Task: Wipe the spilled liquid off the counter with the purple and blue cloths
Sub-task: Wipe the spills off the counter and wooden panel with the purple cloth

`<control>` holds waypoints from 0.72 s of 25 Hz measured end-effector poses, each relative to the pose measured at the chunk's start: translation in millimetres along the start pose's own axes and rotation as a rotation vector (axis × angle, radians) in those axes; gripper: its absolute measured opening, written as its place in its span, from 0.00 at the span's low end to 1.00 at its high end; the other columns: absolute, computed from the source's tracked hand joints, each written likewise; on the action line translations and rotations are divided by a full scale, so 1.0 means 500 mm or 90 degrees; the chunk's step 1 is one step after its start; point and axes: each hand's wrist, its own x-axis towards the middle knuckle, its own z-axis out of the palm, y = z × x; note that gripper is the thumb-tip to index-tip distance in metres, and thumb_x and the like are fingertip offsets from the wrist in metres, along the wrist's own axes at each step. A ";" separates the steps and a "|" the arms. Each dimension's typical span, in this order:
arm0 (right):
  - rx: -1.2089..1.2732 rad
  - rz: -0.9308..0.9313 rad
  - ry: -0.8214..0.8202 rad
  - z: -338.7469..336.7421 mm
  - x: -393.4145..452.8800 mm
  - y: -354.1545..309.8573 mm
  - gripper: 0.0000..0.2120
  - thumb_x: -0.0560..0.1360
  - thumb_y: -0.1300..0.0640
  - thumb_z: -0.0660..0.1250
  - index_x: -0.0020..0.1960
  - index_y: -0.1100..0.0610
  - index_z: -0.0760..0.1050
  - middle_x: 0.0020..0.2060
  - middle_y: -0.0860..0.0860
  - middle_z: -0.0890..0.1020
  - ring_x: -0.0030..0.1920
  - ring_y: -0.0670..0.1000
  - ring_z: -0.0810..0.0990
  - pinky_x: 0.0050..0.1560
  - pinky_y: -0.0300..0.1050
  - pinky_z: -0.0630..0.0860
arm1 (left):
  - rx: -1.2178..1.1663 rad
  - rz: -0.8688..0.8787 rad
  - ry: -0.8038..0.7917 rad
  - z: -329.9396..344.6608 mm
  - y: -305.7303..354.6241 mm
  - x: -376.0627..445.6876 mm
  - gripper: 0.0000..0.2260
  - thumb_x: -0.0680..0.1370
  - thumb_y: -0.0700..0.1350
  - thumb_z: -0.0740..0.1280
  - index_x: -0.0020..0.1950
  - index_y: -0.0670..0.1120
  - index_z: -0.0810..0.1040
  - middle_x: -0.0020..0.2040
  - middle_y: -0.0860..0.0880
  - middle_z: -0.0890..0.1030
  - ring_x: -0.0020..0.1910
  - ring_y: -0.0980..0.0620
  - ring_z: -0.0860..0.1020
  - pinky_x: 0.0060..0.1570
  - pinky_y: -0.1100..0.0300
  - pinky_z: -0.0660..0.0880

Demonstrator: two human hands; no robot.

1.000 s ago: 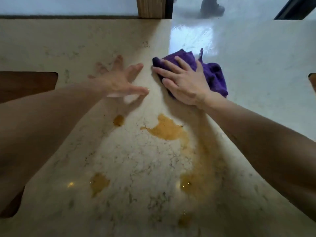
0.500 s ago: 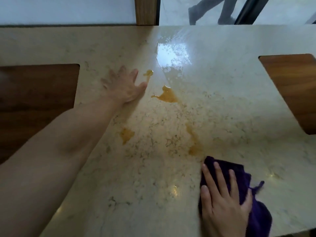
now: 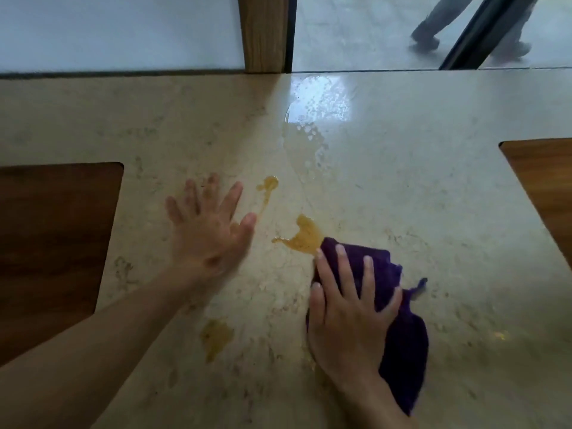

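Note:
My right hand (image 3: 349,314) presses flat on the crumpled purple cloth (image 3: 399,332) on the beige marble counter (image 3: 433,193). The cloth's far edge touches an orange puddle of spilled liquid (image 3: 305,235). Two smaller orange patches lie apart: one (image 3: 267,184) beyond my left thumb, one (image 3: 215,337) near my left forearm. My left hand (image 3: 210,230) rests flat on the counter with fingers spread, holding nothing. A clear wet sheen (image 3: 312,119) glistens farther back. No blue cloth is in view.
Dark wooden recesses cut into the counter at the left (image 3: 52,243) and right (image 3: 544,187). A wooden post (image 3: 263,32) stands at the counter's far edge. Beyond the glass, a person's legs (image 3: 433,29) walk past on the floor.
My right hand has pushed the purple cloth forward from the near edge up to the large orange puddle. The streak near the cloth has been wiped. My left hand stays planted.

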 end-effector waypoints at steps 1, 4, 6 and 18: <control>0.012 -0.009 -0.008 0.003 0.099 -0.021 0.24 0.82 0.43 0.47 0.77 0.36 0.55 0.79 0.42 0.58 0.79 0.56 0.54 0.70 0.77 0.47 | 0.009 -0.002 0.005 0.001 -0.001 0.000 0.32 0.77 0.70 0.41 0.80 0.63 0.48 0.83 0.50 0.48 0.80 0.40 0.44 0.74 0.34 0.38; 0.053 0.019 -0.014 0.000 0.449 -0.065 0.24 0.82 0.43 0.42 0.78 0.34 0.48 0.80 0.40 0.49 0.80 0.55 0.44 0.69 0.77 0.38 | 0.020 0.001 0.017 0.002 -0.001 0.000 0.32 0.78 0.70 0.41 0.80 0.62 0.49 0.83 0.49 0.49 0.80 0.38 0.45 0.74 0.33 0.41; 0.073 0.019 -0.037 -0.026 0.654 -0.091 0.24 0.82 0.45 0.43 0.78 0.36 0.49 0.80 0.41 0.49 0.80 0.56 0.43 0.68 0.79 0.37 | 0.033 0.022 0.026 0.001 0.005 -0.006 0.31 0.78 0.69 0.44 0.81 0.61 0.52 0.83 0.47 0.51 0.80 0.36 0.48 0.73 0.30 0.45; 0.008 -0.346 -0.095 -0.004 0.679 -0.188 0.25 0.82 0.42 0.44 0.78 0.39 0.54 0.80 0.42 0.54 0.80 0.53 0.50 0.73 0.70 0.43 | 0.052 -0.002 -0.025 -0.006 0.001 -0.001 0.32 0.77 0.70 0.40 0.80 0.62 0.50 0.83 0.49 0.47 0.80 0.38 0.43 0.75 0.34 0.39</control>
